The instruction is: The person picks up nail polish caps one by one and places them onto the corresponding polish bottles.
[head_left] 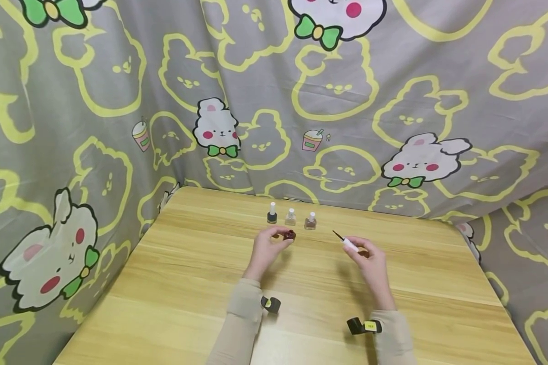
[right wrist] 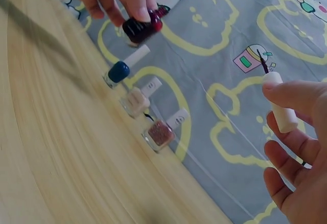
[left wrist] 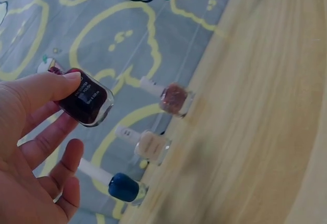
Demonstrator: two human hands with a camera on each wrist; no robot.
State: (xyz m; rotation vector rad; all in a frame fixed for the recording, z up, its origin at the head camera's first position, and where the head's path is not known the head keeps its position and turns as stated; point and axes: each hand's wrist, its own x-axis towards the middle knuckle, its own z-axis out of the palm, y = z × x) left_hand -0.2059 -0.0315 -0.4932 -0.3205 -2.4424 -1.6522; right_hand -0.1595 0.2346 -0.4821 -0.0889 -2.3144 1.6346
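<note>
My left hand (head_left: 266,249) pinches a dark red nail polish bottle (left wrist: 87,98) between thumb and fingers, held above the table with its neck uncapped. In my right hand (head_left: 368,258) is the white brush cap (right wrist: 282,106), its thin dark brush (right wrist: 263,62) pointing up and toward the left. A gap separates the brush from the bottle. Behind the left hand stand three capped polish bottles in a row: a dark blue one (head_left: 272,215), a pale beige one (head_left: 290,218) and a glittery reddish-brown one (head_left: 310,221).
The wooden table (head_left: 187,284) meets a grey curtain (head_left: 265,91) printed with yellow outlines and white rabbits at its back and sides. Each wrist wears a black strap mount, one on the left (head_left: 271,304) and one on the right (head_left: 364,326).
</note>
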